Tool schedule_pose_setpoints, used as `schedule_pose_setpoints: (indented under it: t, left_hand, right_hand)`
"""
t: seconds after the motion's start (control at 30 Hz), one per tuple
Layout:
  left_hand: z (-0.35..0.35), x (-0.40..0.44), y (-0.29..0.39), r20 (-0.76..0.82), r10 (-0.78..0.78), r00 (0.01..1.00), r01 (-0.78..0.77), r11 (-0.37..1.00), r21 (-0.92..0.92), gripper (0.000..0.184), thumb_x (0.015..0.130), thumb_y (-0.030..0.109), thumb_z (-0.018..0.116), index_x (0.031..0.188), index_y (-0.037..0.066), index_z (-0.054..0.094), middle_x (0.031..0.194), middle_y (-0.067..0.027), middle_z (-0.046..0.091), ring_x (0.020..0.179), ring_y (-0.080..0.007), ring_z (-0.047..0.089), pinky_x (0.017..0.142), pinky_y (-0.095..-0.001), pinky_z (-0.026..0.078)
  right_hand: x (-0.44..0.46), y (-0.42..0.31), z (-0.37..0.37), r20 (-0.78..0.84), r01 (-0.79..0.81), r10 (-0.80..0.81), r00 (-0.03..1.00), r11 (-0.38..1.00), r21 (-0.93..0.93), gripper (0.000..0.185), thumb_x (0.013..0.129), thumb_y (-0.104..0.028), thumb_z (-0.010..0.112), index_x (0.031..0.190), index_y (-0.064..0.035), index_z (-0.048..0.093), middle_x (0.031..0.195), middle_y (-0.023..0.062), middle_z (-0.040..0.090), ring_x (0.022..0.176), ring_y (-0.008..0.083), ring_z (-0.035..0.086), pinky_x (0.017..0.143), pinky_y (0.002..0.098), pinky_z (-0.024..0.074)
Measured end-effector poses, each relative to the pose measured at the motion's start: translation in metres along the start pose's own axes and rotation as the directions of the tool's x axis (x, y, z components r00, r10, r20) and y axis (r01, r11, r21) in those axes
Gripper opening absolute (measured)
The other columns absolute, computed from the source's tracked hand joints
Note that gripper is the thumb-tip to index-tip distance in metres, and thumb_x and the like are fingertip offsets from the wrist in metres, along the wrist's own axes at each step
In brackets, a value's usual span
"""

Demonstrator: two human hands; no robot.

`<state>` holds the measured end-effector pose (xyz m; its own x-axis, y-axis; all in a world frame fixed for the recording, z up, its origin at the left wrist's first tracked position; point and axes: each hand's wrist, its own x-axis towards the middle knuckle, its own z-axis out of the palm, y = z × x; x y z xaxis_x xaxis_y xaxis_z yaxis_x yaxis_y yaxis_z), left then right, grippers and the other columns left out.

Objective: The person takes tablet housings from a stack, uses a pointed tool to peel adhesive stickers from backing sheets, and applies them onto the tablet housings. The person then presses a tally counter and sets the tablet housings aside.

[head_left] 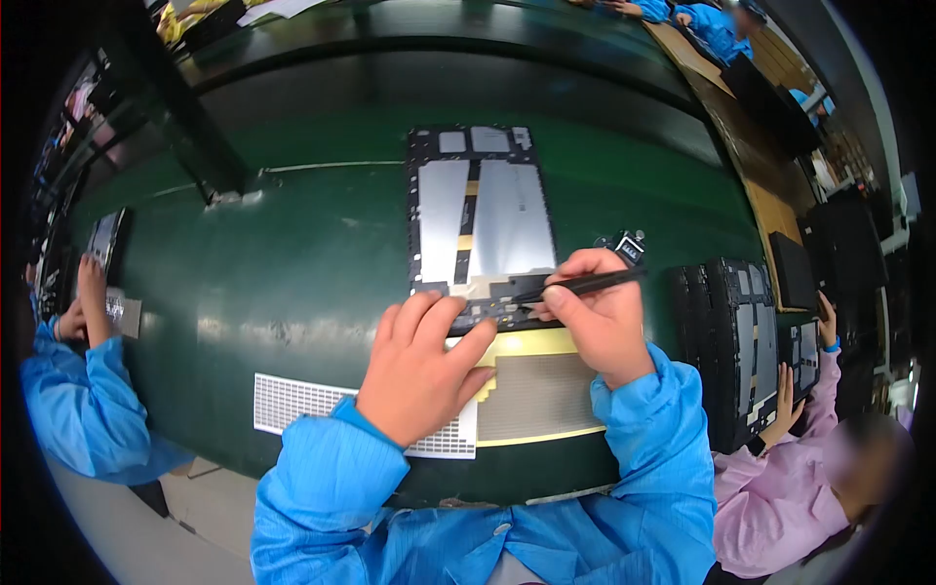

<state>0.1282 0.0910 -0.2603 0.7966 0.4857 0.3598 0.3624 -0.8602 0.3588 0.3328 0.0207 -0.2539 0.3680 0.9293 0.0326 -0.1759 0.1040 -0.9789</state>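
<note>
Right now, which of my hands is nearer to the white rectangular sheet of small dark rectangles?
Your left hand: it is over part of the white sheet. Your right hand is farther away, up and right of the sheet, holding a slim black tool.

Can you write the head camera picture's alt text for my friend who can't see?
A person's right hand holds a black tool at the near end of an open flat device on a green table; the left hand touches that end. Sheets lie closer; co-workers are on both sides.
</note>
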Motion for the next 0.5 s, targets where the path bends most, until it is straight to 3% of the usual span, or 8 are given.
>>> schedule_pose_setpoints:
  t: [0.07,0.17,0.23,0.3,0.37,0.43,0.47,0.5]
  left_hand:
    - [-0.003,-0.003,-0.005,-0.011,0.022,1.000,-0.023,0.999,-0.047,0.049,0.072,0.017,0.076,0.117,0.008,0.059,0.122,-0.0173,0.052,0.118,-0.0386,0.046,0.100,-0.0465,0.040]
    - [0.003,-0.007,-0.014,-0.176,-0.182,0.967,0.137,0.960,-0.244,0.047,0.077,0.010,0.070,0.121,0.000,0.054,0.124,-0.0192,0.051,0.119,-0.0406,0.045,0.100,-0.0459,0.040]
    - [-0.002,-0.007,-0.017,-0.225,-0.219,0.950,0.174,0.963,-0.204,0.043,0.083,0.006,0.064,0.122,-0.006,0.051,0.123,-0.0228,0.053,0.117,-0.0415,0.048,0.101,-0.0458,0.039]
    - [0.001,-0.008,-0.023,-0.264,-0.269,0.926,0.233,0.959,-0.160,0.041,0.085,0.007,0.063,0.122,-0.006,0.051,0.121,-0.0242,0.055,0.115,-0.0412,0.049,0.101,-0.0460,0.039]
    - [0.002,-0.007,-0.025,-0.256,-0.322,0.911,0.289,0.944,-0.158,0.037,0.088,0.010,0.061,0.120,-0.006,0.053,0.116,-0.0248,0.058,0.112,-0.0417,0.052,0.100,-0.0478,0.038]
    - [0.004,-0.005,-0.027,-0.221,-0.341,0.914,0.324,0.940,-0.110,0.035,0.088,0.013,0.062,0.116,-0.006,0.055,0.111,-0.0229,0.060,0.110,-0.0415,0.052,0.099,-0.0507,0.037]
    - [0.003,-0.004,-0.024,-0.176,-0.370,0.912,0.357,0.928,-0.104,0.034,0.090,0.015,0.060,0.118,-0.004,0.056,0.111,-0.0235,0.061,0.114,-0.0432,0.052,0.103,-0.0541,0.033]
    - [0.004,-0.003,-0.025,-0.142,-0.377,0.915,0.362,0.924,-0.122,0.036,0.089,0.014,0.060,0.119,-0.004,0.056,0.116,-0.0252,0.059,0.115,-0.0437,0.051,0.103,-0.0524,0.034]
  right_hand:
    - [-0.010,-0.005,0.000,0.030,0.074,-0.072,0.997,0.994,-0.085,0.020,0.087,0.002,0.066,0.103,0.0007,0.054,0.094,0.0086,0.062,0.082,0.0129,0.063,0.074,0.0265,0.0538]
    - [-0.014,-0.014,-0.005,-0.034,0.168,-0.180,0.983,0.959,-0.230,0.016,0.091,-0.002,0.063,0.105,0.0012,0.056,0.097,0.0091,0.063,0.083,0.0135,0.063,0.074,0.0263,0.0530]
    - [-0.013,-0.020,-0.005,-0.111,0.208,-0.269,0.957,0.899,-0.385,0.017,0.097,-0.009,0.057,0.111,0.0002,0.057,0.099,0.0073,0.062,0.085,0.0136,0.063,0.075,0.0275,0.0524]
    - [-0.006,-0.016,-0.008,-0.179,0.096,-0.197,0.964,0.884,-0.458,0.018,0.098,-0.012,0.055,0.112,-0.0003,0.057,0.099,0.0063,0.062,0.087,0.0138,0.063,0.077,0.0289,0.0518]
    - [0.005,0.006,-0.009,-0.085,0.231,-0.387,0.918,0.697,-0.679,0.020,0.096,-0.013,0.057,0.111,-0.0007,0.057,0.097,0.0125,0.062,0.088,0.0245,0.064,0.079,0.0329,0.0493]
    - [0.001,0.008,-0.006,-0.035,0.133,-0.244,0.969,0.638,-0.759,0.021,0.093,-0.013,0.061,0.111,-0.0023,0.057,0.094,0.0150,0.062,0.086,0.0299,0.063,0.078,0.0343,0.0488]
    - [0.000,0.008,-0.002,-0.029,0.152,-0.284,0.958,0.593,-0.791,0.022,0.090,-0.012,0.065,0.108,-0.0030,0.057,0.090,0.0152,0.061,0.081,0.0304,0.060,0.075,0.0344,0.0485]
    - [-0.002,0.011,-0.004,-0.051,0.134,-0.255,0.966,0.658,-0.741,0.022,0.089,-0.011,0.065,0.108,-0.0026,0.056,0.089,0.0146,0.061,0.080,0.0282,0.060,0.074,0.0340,0.0483]
